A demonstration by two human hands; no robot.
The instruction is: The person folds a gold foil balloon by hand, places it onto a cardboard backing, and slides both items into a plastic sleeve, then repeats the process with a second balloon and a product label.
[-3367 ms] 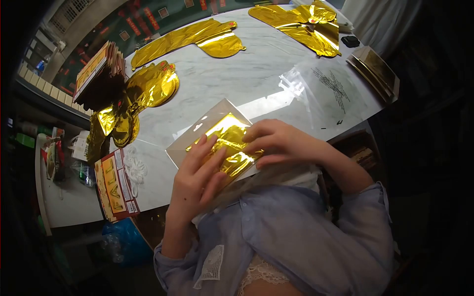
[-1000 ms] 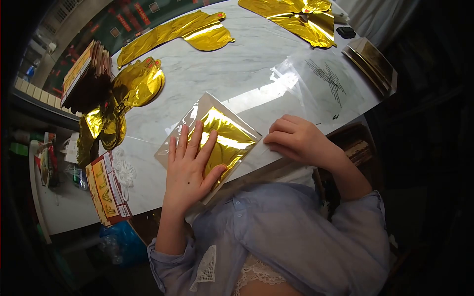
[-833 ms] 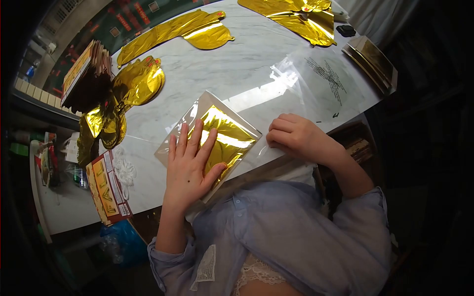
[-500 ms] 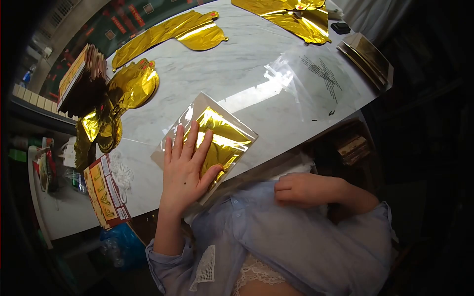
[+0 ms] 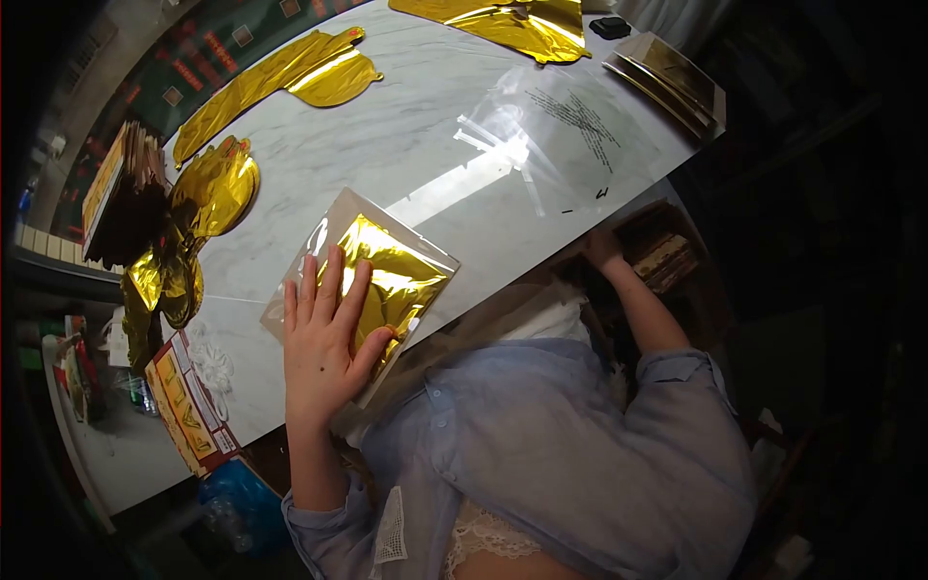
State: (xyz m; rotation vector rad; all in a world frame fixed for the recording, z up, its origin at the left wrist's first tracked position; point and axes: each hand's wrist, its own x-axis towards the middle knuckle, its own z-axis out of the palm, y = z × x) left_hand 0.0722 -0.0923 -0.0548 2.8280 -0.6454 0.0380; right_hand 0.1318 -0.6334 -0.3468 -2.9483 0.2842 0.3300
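Observation:
My left hand point(image 5: 327, 338) lies flat, palm down, on a clear plastic bag point(image 5: 340, 215) with folded gold foil point(image 5: 391, 275) inside. Its fingers are stretched out over the left part of the bag, near the table's front edge. My right hand point(image 5: 603, 247) reaches under the table edge beside a dark open compartment. Stacked printed packets point(image 5: 665, 261) lie in there, just right of the hand. Shadow and the table edge hide its fingers, so I cannot see whether it holds anything.
Gold foil balloons point(image 5: 333, 77) lie flat along the back and left of the marbled table point(image 5: 406, 126). A stack of cards point(image 5: 126, 193) stands at the left, with a printed header card point(image 5: 190, 406) and white string point(image 5: 210, 362) nearer. Clear printed plastic point(image 5: 570, 126) and bagged packets point(image 5: 667, 87) sit at right.
My right hand has left my lap and stretched right, under the table edge by the packets. My left hand stays flat on the bag. The whole view has shifted slightly.

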